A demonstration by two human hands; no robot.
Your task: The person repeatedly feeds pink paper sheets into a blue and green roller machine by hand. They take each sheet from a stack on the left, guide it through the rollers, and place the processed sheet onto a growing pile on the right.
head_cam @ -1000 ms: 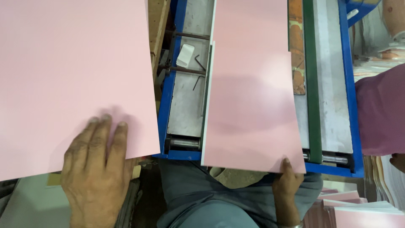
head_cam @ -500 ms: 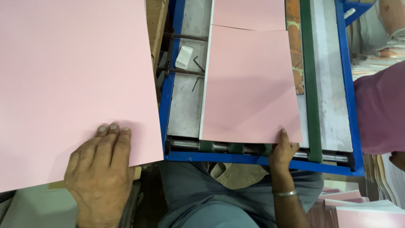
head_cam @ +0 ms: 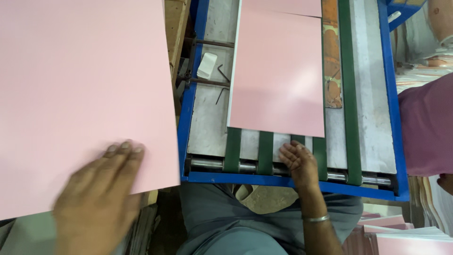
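Now my left hand [head_cam: 96,203] lies flat, fingers [head_cam: 123,153] spread on the stack [head_cam: 80,94]; right hand [head_cam: 298,163] rests loosely curled on the belts [head_cam: 265,151], just below the sheet [head_cam: 278,75].

the pink sheet [head_cam: 278,71] on the feeder is a plain, pale pink rectangle, lying flat and square to the blue frame [head_cam: 283,180]. its near edge rests across the tops of the green belts [head_cam: 265,153], up from the frame's front bar, and its far end tucks under another pink sheet [head_cam: 283,5]. the big pink stack [head_cam: 80,94] lies flat to the left of the blue frame, slightly skewed, its near right corner overhanging beside the frame's front corner.
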